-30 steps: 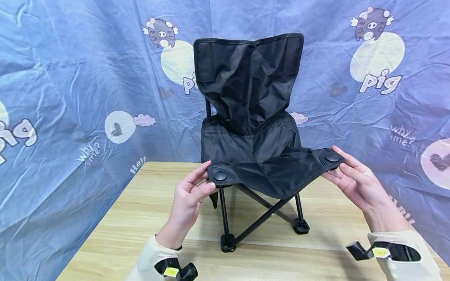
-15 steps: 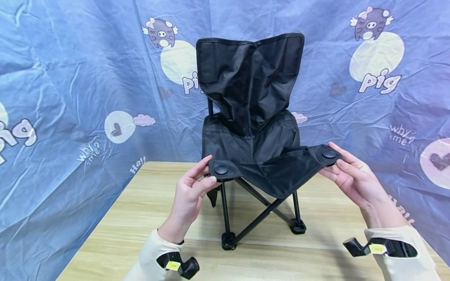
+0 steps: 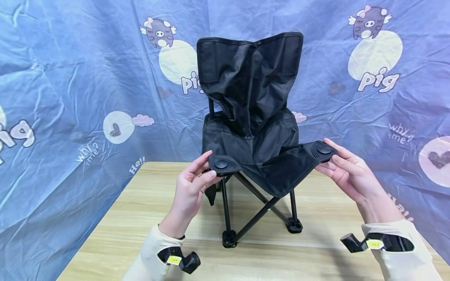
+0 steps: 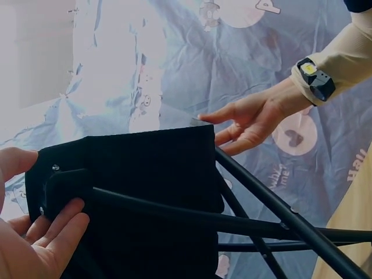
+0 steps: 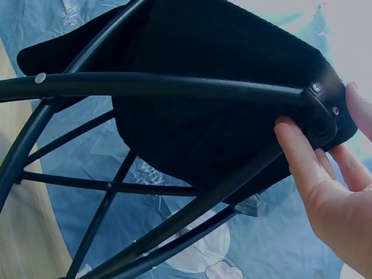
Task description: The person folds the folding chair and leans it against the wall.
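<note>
A black fabric folding camp chair (image 3: 247, 82) stands unfolded on the table, backrest away from me. My left hand (image 3: 190, 191) pinches the seat's front left corner (image 3: 225, 165), thumb and fingers at its edge. At the front right corner (image 3: 322, 150), my right hand (image 3: 355, 179) grips in the same way. In the left wrist view, fingertips (image 4: 68, 218) reach under the corner bracket where a metal tube (image 4: 174, 216) joins. From below, the right wrist view has an index fingertip (image 5: 285, 129) beside the other bracket (image 5: 318, 125). The seat fabric sags between the corners.
Crossed front legs (image 3: 268, 207) end in plastic feet (image 3: 229, 239) on the wood-grain table (image 3: 140, 234). Behind hangs a wrinkled blue curtain (image 3: 88, 70) with pig prints. A black pouch-like flap (image 3: 211, 194) dangles at the chair's left side.
Both hands have raised the seat's front corners a little and brought them closer together, the right one moving left. The front feet have drawn nearer each other.
</note>
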A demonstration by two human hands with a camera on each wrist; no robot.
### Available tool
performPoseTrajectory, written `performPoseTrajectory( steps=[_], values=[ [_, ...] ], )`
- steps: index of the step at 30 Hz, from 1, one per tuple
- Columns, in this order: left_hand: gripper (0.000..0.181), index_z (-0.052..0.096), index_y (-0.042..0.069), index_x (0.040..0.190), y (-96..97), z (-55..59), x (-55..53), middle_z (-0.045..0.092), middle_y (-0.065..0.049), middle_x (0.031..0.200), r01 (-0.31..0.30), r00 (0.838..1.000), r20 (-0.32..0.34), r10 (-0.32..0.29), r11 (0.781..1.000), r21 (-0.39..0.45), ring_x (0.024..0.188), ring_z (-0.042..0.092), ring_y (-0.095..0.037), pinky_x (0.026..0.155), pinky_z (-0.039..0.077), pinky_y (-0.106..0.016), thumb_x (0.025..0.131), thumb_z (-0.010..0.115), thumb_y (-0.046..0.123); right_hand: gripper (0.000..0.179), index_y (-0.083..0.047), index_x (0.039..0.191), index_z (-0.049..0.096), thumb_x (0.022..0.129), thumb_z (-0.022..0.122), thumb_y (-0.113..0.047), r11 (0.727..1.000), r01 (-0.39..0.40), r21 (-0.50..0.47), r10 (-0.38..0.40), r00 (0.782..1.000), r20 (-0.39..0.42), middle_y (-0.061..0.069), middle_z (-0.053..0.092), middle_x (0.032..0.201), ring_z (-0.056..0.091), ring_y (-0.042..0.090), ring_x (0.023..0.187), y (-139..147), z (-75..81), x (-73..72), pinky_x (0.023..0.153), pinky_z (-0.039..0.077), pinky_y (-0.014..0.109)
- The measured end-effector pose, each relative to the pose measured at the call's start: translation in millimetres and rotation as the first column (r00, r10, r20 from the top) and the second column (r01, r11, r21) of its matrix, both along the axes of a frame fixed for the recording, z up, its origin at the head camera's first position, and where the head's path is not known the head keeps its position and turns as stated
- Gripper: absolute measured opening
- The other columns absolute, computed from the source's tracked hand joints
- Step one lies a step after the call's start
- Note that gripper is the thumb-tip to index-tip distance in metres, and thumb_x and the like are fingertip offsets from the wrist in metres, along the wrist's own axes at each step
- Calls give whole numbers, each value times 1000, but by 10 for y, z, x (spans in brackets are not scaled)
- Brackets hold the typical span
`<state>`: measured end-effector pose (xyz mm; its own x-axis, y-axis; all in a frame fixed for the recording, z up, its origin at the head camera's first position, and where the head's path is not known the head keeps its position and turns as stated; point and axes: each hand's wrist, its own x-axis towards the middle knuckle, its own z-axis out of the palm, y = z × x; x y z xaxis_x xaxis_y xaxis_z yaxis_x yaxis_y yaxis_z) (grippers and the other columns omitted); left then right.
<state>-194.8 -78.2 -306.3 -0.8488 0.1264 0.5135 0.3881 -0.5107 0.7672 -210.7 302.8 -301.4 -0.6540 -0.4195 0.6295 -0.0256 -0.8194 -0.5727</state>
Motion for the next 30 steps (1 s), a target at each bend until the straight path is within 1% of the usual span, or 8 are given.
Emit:
performPoseTrajectory(
  steps=[3, 9, 14, 20, 25, 29, 30],
  values=[
    [52, 52, -10, 136, 6, 18, -10, 71, -5, 107, 7, 1000, 11, -7, 1000, 2, 95, 70, -15, 84, 59, -33, 85, 56, -11, 46, 11, 145, 40, 102, 25, 13, 1000, 6, 6, -6, 1000, 3, 30, 52, 138, 57, 43, 121, -10, 13, 2, 105, 44, 49],
    [50, 56, -6, 135, 20, 46, -30, 72, -4, 104, 7, 1000, 10, -7, 1000, -7, 92, 69, -14, 85, 58, -36, 85, 57, -10, 46, 11, 145, 41, 103, 24, 13, 1000, 9, 16, -9, 1000, 4, 31, 54, 135, 58, 45, 119, -37, 45, -1, 104, 45, 48],
    [51, 52, -10, 137, 36, 73, -41, 72, -3, 104, 6, 1000, 5, -6, 1000, -5, 92, 69, -14, 85, 59, -36, 86, 56, -10, 45, 11, 145, 41, 102, 25, 13, 1000, 20, 13, -20, 1000, 9, 32, 55, 133, 59, 45, 117, -66, 70, -6, 104, 46, 48],
    [51, 53, -9, 136, 60, 105, -52, 72, -3, 104, 10, 1000, 5, -10, 1000, 3, 92, 69, -14, 85, 59, -36, 86, 56, -9, 45, 11, 144, 41, 102, 26, 13, 999, 39, 10, -40, 999, 27, 32, 55, 132, 60, 45, 116, -103, 96, 6, 102, 47, 49],
    [51, 52, -10, 137, 78, 130, -63, 71, -4, 106, 14, 1000, 3, -14, 1000, 6, 93, 69, -15, 84, 59, -36, 86, 56, -9, 44, 11, 144, 42, 102, 27, 13, 998, 54, 21, -54, 998, 28, 32, 56, 131, 60, 44, 115, -127, 123, 12, 101, 48, 49],
    [51, 52, -9, 137, 84, 157, -76, 71, -5, 107, 12, 1000, 1, -12, 1000, -7, 94, 69, -16, 84, 59, -36, 86, 56, -8, 44, 11, 143, 43, 102, 28, 13, 998, 55, 17, -55, 998, 35, 32, 56, 131, 61, 45, 115, -151, 147, 13, 101, 48, 49],
    [52, 51, -11, 138, 87, 165, -79, 71, -5, 107, 10, 1000, 0, -10, 1000, -11, 94, 69, -16, 84, 59, -36, 86, 56, -8, 44, 11, 143, 43, 102, 28, 13, 998, 55, 16, -56, 998, 38, 32, 56, 131, 61, 45, 114, -157, 154, 14, 101, 48, 49]
  ],
)
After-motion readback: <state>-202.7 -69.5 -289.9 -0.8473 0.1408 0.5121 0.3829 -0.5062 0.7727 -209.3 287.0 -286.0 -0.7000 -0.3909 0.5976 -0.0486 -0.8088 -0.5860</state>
